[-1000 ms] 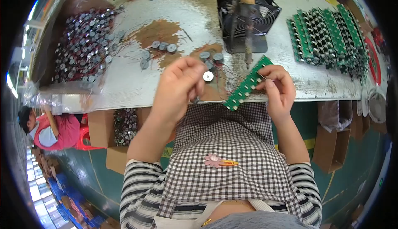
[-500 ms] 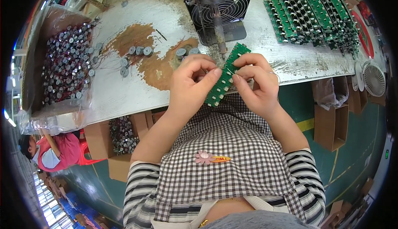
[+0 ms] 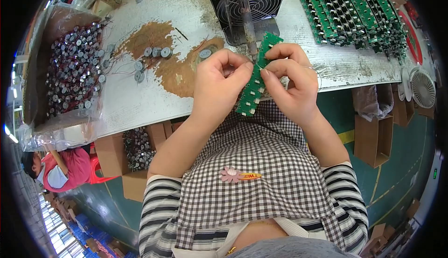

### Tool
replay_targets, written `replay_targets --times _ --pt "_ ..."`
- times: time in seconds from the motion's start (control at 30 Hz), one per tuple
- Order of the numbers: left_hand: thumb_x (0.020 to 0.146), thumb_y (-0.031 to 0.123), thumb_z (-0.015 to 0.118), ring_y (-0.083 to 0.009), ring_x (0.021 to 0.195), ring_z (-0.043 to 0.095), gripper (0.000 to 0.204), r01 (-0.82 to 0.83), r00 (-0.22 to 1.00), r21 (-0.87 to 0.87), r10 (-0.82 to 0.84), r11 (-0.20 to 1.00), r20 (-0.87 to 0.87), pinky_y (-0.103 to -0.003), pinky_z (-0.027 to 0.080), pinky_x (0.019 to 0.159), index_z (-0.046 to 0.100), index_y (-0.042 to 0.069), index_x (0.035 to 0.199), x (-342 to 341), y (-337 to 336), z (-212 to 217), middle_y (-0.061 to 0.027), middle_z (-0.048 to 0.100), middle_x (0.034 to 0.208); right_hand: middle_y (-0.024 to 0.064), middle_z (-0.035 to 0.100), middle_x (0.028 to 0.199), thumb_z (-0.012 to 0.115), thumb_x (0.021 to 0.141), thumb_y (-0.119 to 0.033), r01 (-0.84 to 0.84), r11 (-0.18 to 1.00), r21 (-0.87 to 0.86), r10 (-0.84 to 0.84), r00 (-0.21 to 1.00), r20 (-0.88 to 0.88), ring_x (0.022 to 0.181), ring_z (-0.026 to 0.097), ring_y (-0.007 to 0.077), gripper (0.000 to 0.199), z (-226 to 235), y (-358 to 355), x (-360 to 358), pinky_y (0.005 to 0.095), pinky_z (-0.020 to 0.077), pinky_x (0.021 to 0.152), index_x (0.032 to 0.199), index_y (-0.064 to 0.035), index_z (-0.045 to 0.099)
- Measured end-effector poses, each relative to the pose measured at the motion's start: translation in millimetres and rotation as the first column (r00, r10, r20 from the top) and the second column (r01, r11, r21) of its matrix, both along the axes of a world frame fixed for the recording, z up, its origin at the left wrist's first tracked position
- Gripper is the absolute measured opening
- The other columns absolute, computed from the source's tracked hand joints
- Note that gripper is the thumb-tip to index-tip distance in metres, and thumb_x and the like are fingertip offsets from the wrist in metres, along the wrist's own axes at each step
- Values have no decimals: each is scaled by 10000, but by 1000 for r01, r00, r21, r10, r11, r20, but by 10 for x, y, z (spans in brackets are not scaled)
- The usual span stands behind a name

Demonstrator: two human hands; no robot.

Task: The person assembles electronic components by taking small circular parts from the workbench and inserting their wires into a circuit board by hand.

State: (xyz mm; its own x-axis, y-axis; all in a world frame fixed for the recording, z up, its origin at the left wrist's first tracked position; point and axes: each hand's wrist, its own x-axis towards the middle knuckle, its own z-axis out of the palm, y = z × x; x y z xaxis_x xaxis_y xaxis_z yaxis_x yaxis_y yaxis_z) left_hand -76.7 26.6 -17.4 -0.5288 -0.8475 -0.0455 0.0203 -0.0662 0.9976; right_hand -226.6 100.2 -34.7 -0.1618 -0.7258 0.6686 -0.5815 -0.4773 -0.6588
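A long green circuit board (image 3: 248, 100) with small white connectors stands slantwise between my hands, its upper part under the tip of a soldering iron (image 3: 248, 27). My left hand (image 3: 219, 80) is closed in a pinch at the board's left edge, beside the tip; what its fingertips hold is hidden. My right hand (image 3: 295, 78) pinches a thin silvery solder wire, whose loop shows past the knuckles, and its fingers rest along the board's right edge. Just beyond my left knuckles lies a small round motor (image 3: 205, 53).
A plastic-lined box of small motors (image 3: 74, 71) stands at the left; several loose motors (image 3: 157, 52) lie nearer the middle. Behind the iron is a black fan (image 3: 266, 1). Stacked green boards (image 3: 354, 15) fill the far right, with a white fan (image 3: 421, 87) at the edge.
Both hands and the board have shifted slightly, bringing the board's upper part in under the iron tip. The board stands a little steeper. My right fingertips are closer to the tip.
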Motion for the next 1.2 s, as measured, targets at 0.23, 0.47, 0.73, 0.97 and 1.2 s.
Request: replay_targets --times 0.23,0.47,0.73,0.97,1.2 --pt "826 35 645 -44 702 546 61 40 988 6 -41 999 151 -184 439 611 597 -1 834 75 39 1 -25 630 853 159 583 975 645 745 75 -40 999 23 36 983 183 686 608 151 89 -97 89 85 223 527 539 788 33 579" --pt "819 41 650 -39 695 541 66 76 988 -45 -69 996 137 -184 434 600 606 -4 840 61 -9 4 -19 630 834 150 591 955 649 751 72 -13 1000 15 11 991 134 638 602 135 94 -84 61 76 223 500 519 796 32 578" --pt "812 48 655 -35 670 536 72 37 991 -47 -30 998 133 -183 429 582 607 -2 828 29 -19 27 -12 624 805 135 591 925 662 753 65 14 1000 10 -15 999 46 663 596 145 100 -58 35 56 226 488 515 804 24 587" --pt "728 55 658 -48 582 516 88 -3 989 -141 23 990 144 -218 431 530 598 -10 728 50 -2 -6 -20 596 656 137 577 941 666 751 77 14 999 32 -16 997 74 696 586 160 120 -70 45 147 244 506 541 811 17 581" --pt "757 103 711 -86 657 564 142 187 962 -299 -113 936 248 -221 461 602 660 22 863 167 -139 154 -27 610 769 132 591 905 612 810 87 112 994 7 -111 970 214 722 558 144 77 -161 87 10 238 467 626 835 29 569"
